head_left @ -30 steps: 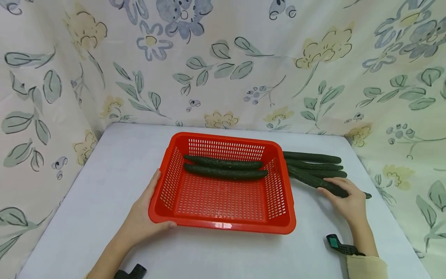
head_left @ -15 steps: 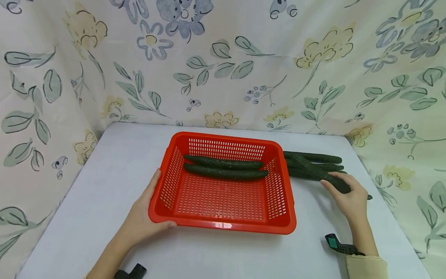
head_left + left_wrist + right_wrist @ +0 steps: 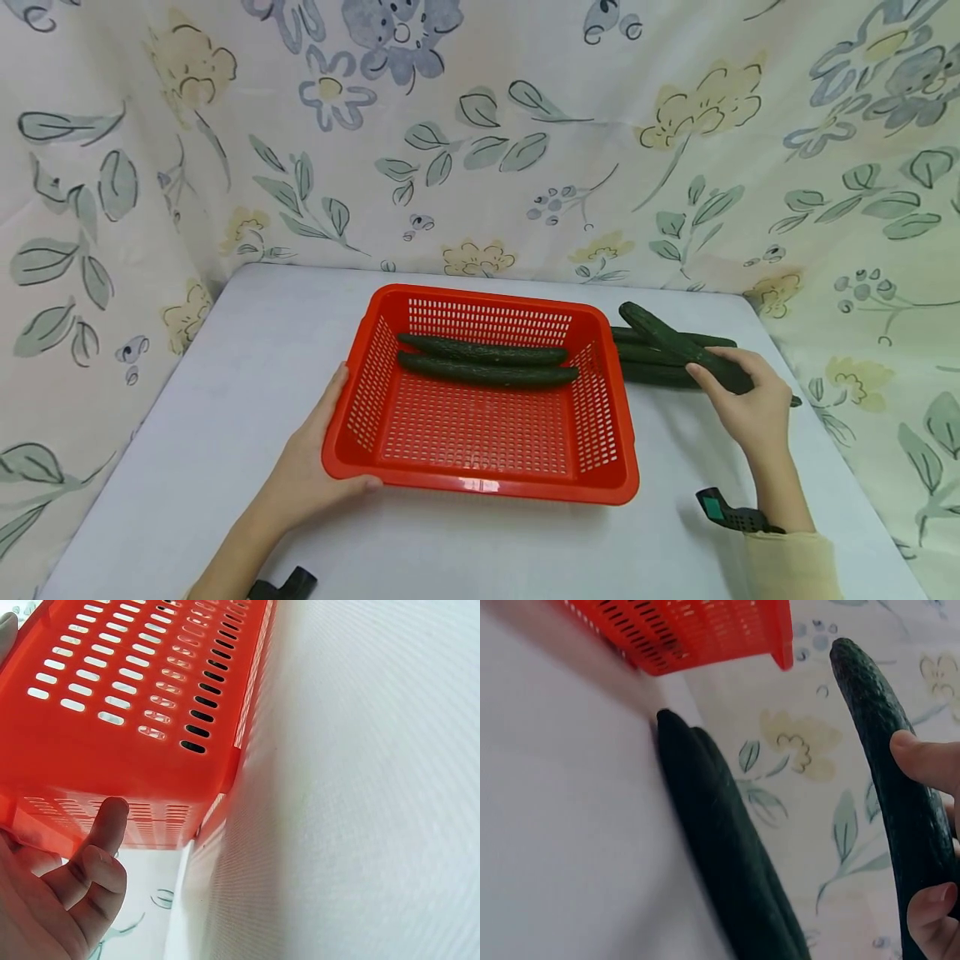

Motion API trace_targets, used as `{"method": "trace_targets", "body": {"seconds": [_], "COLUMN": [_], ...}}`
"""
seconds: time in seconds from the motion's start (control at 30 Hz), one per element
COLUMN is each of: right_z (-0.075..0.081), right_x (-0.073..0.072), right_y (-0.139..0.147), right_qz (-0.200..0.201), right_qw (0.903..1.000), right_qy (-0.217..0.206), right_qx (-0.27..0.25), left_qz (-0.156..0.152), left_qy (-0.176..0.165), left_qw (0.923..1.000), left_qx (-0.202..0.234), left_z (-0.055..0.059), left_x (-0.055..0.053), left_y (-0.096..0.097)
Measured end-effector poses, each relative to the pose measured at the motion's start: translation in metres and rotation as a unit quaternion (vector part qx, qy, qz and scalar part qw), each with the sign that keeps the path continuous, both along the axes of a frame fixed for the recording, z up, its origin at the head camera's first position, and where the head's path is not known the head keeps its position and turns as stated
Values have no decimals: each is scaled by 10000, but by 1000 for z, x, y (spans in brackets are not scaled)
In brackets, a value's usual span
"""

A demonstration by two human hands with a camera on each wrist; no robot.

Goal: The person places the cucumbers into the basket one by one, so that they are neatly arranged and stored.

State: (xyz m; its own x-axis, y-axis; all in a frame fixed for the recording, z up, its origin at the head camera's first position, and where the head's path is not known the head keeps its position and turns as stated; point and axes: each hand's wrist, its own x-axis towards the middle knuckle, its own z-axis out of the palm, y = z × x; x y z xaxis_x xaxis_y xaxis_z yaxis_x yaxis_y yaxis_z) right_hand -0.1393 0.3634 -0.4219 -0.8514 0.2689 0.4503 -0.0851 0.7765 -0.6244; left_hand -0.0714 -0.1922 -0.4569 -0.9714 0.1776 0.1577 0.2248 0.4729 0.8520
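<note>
Held cucumber (image 3: 656, 329): dark green, bumpy skin, tilted above the loose cucumbers (image 3: 652, 373), right of the red basket (image 3: 480, 483). Right hand (image 3: 759, 408) grips it; left hand (image 3: 309, 462) holds the basket's near-left corner. Head view: basket hides the loose ones' left ends. Right wrist shows two of those, plus a gap to the held piece, whose lower end is cropped.
</note>
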Motion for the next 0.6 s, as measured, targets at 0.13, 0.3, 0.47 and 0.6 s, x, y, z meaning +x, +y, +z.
{"method": "trace_targets", "body": {"seconds": [0.13,0.3,0.47,0.6], "right_z": [10,22,36,47], "right_x": [-4,-7,-15,-23], "right_y": [-7,-21,-37,-51], "right_qz": [243,496,819,1136], "right_qw": [9996,9986,9961,9923], "right_qy": [123,183,259,340], "right_qx": [26,54,209,348], "left_qz": [6,9,21,27], "left_qy": [-32,-42,-54,-81], "left_qw": [10000,10000,10000,10000], "left_qx": [38,9,-8,19], "left_z": [0,-1,-1,0], "left_x": [0,1,0,0], "left_y": [0,0,0,1]}}
